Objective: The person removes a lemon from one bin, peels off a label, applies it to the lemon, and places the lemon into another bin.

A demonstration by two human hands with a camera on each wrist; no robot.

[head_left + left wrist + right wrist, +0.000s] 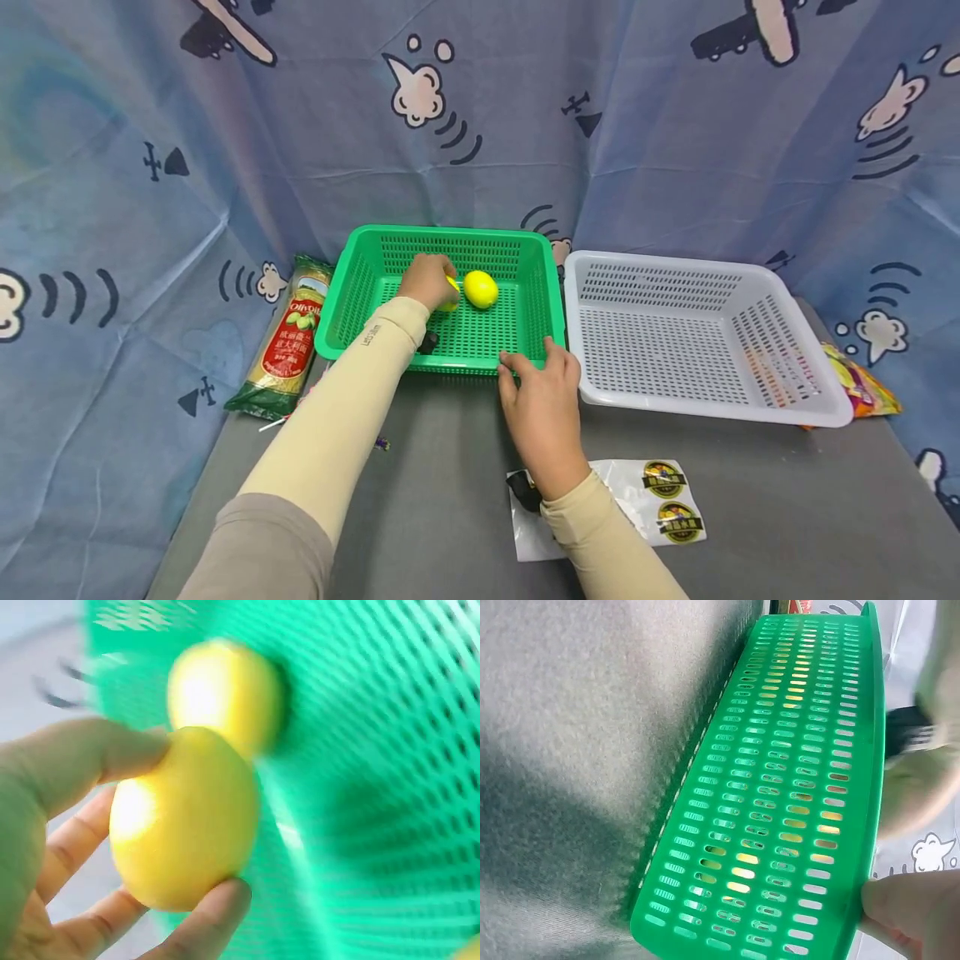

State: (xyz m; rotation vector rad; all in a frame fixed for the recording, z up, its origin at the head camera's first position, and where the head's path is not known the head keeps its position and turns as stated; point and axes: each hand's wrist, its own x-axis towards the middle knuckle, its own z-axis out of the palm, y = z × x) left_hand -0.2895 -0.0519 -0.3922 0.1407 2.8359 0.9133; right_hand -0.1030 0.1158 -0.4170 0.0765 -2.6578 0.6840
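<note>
My left hand (429, 282) reaches into the green basket (480, 364) and pinches a lemon (184, 817) between thumb and fingertips. A second lemon (481, 289) sits just right of it in the basket; the left wrist view shows this other lemon (221, 694) behind the held one. At the near right corner of the basket, my right hand (542, 400) grips the rim. The right wrist view has its thumb (892, 904) against the rim, and yellow shows through the slots of the basket's wall (780, 780). Part of another yellow thing (471, 952) enters the left wrist view's corner.
A white basket (712, 410) stands to the right, with a colourful packet (862, 383) behind its right end. Left of the green basket leans a green and gold OliVoilà packet (288, 350). A sticker sheet (652, 504) lies under my right forearm on the grey table (450, 500).
</note>
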